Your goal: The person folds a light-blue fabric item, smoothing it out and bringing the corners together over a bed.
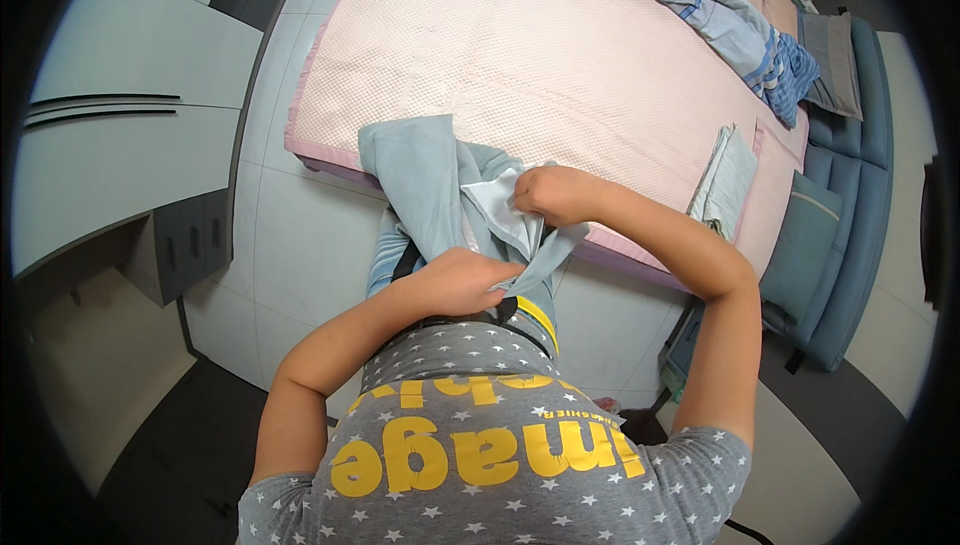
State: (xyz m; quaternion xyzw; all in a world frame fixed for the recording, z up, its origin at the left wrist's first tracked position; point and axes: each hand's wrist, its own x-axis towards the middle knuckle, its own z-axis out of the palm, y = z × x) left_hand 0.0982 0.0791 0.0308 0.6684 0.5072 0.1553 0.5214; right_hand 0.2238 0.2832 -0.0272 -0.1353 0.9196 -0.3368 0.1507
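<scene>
A light blue garment (416, 170), probably trousers, hangs over the near edge of the bed and down against my legs. White lining (495, 203) shows where its cloth is turned open. My right hand (555, 196) pinches that white lining above the mattress edge. Close to my waist, my left hand (469, 282) grips a lower fold of the same garment. The fingertips of both hands are partly hidden by cloth.
Before me is the bed (525, 72) with a pink quilted cover. A blue plaid quilt (720, 19) lies across its far side. Folded pale cloth (724, 181) rests at right, near a blue-grey cushion (802, 237) and padded headboard (862, 192). White cabinets (135, 155) stand at left.
</scene>
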